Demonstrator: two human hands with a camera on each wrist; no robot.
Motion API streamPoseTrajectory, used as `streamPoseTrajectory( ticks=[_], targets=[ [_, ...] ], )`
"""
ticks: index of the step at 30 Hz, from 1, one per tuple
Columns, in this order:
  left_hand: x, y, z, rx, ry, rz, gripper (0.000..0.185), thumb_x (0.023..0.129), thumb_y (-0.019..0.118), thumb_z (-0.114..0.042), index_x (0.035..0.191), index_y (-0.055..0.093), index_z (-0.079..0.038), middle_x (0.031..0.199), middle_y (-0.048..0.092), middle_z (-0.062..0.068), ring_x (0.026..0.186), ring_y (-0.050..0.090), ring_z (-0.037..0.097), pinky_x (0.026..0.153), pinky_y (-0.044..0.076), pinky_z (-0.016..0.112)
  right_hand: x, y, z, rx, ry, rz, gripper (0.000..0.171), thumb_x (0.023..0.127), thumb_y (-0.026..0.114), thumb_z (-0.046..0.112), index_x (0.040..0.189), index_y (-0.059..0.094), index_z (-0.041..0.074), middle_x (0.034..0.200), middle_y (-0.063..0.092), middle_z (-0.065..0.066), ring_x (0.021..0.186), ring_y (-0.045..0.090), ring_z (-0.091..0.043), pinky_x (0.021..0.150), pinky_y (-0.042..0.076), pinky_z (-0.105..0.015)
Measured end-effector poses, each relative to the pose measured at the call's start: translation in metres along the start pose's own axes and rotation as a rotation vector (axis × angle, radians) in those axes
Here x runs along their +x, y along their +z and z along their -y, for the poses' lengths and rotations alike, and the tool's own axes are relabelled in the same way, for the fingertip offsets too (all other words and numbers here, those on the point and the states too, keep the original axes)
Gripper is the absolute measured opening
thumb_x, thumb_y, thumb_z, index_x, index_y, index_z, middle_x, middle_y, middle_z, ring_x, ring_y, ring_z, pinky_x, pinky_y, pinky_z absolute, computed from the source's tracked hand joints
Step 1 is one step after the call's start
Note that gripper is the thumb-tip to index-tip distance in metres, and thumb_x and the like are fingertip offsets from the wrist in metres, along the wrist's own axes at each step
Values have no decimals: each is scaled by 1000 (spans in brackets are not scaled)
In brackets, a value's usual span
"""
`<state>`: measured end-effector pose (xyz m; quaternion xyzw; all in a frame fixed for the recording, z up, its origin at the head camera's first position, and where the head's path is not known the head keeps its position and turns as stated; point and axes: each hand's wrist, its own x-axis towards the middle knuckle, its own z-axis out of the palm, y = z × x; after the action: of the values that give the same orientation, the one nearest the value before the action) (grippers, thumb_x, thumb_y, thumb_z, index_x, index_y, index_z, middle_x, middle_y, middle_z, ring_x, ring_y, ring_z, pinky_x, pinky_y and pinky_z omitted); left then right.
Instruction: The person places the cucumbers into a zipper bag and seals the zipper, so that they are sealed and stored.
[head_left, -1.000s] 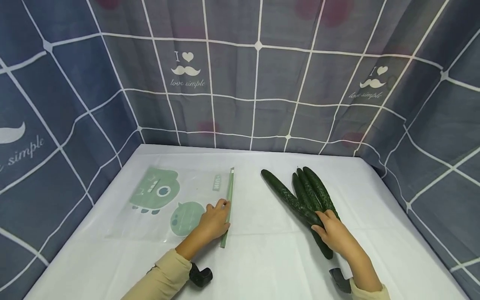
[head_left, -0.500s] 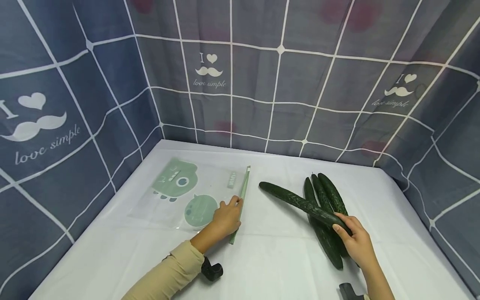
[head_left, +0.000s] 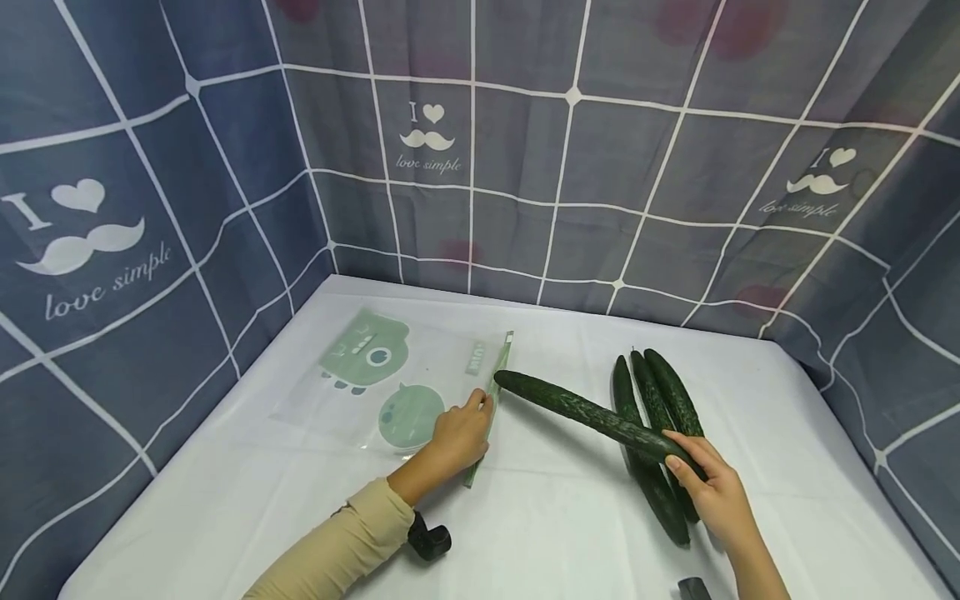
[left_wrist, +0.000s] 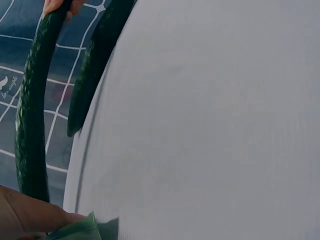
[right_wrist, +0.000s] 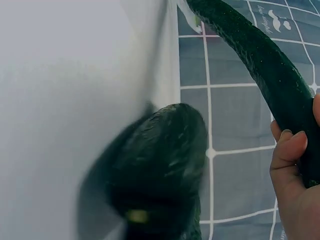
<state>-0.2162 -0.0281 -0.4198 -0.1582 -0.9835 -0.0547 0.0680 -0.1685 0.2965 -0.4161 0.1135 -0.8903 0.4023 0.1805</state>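
The right hand (head_left: 712, 492) grips a long cucumber (head_left: 585, 415) by its near end, its tip reaching the bag (head_left: 390, 383) mouth. It looks stiff, heavy and bumpy, so it may droop. The left hand (head_left: 457, 437) pinches the bag's zip edge.

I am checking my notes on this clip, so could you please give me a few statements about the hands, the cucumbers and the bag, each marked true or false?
1. The right hand grips one cucumber by its near end. True.
2. That cucumber's far tip points toward the zip bag. True.
3. The left hand holds a cucumber. False: it rests at the bag's green zip strip.
4. All the cucumbers lie in the bag. False: three other cucumbers lie on the white table, right of the bag.
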Motion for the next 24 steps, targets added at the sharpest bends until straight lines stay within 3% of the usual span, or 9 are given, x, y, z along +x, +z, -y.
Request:
streamPoseTrajectory(
  ticks=[10, 19, 24],
  targets=[
    [-4, -6, -8, 37, 64, -39, 66, 71, 77, -24, 128, 52, -3, 120, 47, 6, 39, 39, 8, 35, 31, 19, 16, 26, -4, 46, 32, 61, 32, 89, 58, 13, 120, 59, 5, 101, 49, 24, 78, 48, 5, 61, 44, -17],
    [-8, -17, -12, 41, 84, -85, 65, 71, 76, -24, 126, 52, 0, 112, 46, 9, 36, 35, 6, 33, 28, 18, 47, 63, 8, 247, 13, 110, 32, 88, 58, 11, 118, 59, -1, 93, 52, 14, 64, 45, -4, 52, 39, -23],
    [-7, -20, -11, 15, 73, -70, 64, 72, 75, -21, 128, 50, -1, 113, 45, 8, 37, 35, 7, 33, 26, 18, 64, 83, 17, 332, 25, 152, 32, 88, 58, 9, 118, 58, -2, 90, 52, 8, 62, 44, -6, 52, 38, -24]
  ],
)
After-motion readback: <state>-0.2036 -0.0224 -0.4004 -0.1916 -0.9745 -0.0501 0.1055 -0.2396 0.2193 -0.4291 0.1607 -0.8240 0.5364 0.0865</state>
